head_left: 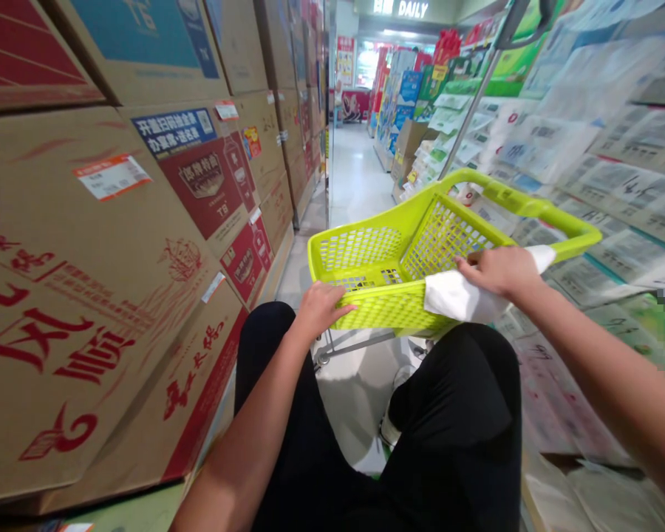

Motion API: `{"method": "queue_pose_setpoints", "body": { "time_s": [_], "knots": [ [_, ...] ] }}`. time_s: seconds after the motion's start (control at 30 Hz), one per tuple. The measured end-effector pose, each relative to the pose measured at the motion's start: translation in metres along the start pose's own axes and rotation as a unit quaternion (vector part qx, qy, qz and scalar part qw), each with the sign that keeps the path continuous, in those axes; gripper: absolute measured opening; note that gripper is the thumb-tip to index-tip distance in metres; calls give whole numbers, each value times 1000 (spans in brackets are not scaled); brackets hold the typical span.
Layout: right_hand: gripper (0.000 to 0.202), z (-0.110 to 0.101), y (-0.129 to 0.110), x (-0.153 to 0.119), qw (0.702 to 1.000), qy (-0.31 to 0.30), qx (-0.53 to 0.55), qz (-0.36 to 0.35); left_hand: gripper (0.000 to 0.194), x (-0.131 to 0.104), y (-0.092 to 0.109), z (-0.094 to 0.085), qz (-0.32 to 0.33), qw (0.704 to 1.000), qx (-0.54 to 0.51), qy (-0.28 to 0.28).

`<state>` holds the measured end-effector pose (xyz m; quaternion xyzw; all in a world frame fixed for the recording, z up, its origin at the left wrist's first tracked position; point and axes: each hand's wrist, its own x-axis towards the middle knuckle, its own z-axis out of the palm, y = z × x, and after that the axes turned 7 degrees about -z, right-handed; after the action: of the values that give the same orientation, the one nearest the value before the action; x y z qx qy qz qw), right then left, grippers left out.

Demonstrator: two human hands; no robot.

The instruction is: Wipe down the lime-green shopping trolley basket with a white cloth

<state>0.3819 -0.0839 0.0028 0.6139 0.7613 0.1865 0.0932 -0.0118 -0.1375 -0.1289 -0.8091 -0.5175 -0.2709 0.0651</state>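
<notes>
1. Left hand (pixel 320 307): positioned just left of frame centre. I read the fingers hooked over the rim of the yellow-green cart basket (pixel 388 304) at its near-left corner, thumb on the near side, so it is closed on the rim.
2. Cart basket: located from centre to right of centre. I note its long axis running left to right, rising towards the upper right. Slotted floor and perforated walls are visible to me inside it; part of the floor is hidden by the near wall.
3. White cloth (pixel 448 295): located right of centre, draped over the near rim. From the left hand, I place it to the right along that same rim, well apart.
4. Right hand (pixel 499 270): nearer to the cloth, directly on it. I read the hand as closed around the cloth, pressing it to the rim; the cloth hides some fingers, so I cannot tell their exact placement.
5. Cart handle (pixel 579 235): loops out just beyond the right hand, towards the right of the frame.
</notes>
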Motion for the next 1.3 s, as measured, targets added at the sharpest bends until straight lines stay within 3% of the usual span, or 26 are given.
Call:
{"method": "queue_pose_setpoints", "body": {
  "time_s": [0.07,0.1,0.17,0.3,0.37,0.43,0.5,0.6,0.67,0.7,0.77,0.93,1.0,1.07,1.13,1.23,1.3],
  "knots": [
    [75,5,9,-1,1000,26,-2,3,37,2,5,3,-10,1000,1,-7],
    [74,6,-1,-2,999,39,6,-8,36,4,9,4,-15,1000,2,-11],
    [71,7,-47,-6,996,73,36,-45,33,8,17,7,-23,999,5,-21],
    [60,5,-163,-11,968,186,134,-100,16,16,30,11,-31,999,9,-43],
    [56,7,-180,-11,958,210,139,-134,12,17,31,11,-30,998,10,-46],
    [54,15,-154,-11,957,210,107,-169,16,15,27,10,-29,999,12,-43],
    [52,27,-95,-13,962,208,58,-169,25,10,21,9,-27,999,15,-32],
    [47,41,3,-19,967,230,-5,-111,31,2,13,8,-16,1000,20,-10],
    [41,44,33,-21,966,249,-15,-70,32,-1,12,6,-9,1000,27,-2],
    [39,44,32,-22,965,259,-10,-45,33,-1,12,6,-7,999,32,0],
    [36,42,-4,-20,961,275,21,-4,35,-1,17,5,-1,999,42,-2],
    [35,29,-167,-14,948,277,153,-33,20,2,31,6,-6,998,54,-28],
    [36,26,-195,-14,941,281,172,-71,16,1,32,5,-17,998,55,-34],
    [37,29,-183,-13,938,277,158,-133,19,-1,29,3,-18,998,54,-35],
    [37,38,-138,-12,941,274,124,-158,27,-5,26,-1,-17,998,52,-33],
    [35,54,-54,-8,951,286,76,-86,35,-8,24,-4,-14,998,53,-36],
    [34,61,-21,-6,954,288,63,-50,35,-6,24,-3,-15,998,52,-38]
  ]
}}
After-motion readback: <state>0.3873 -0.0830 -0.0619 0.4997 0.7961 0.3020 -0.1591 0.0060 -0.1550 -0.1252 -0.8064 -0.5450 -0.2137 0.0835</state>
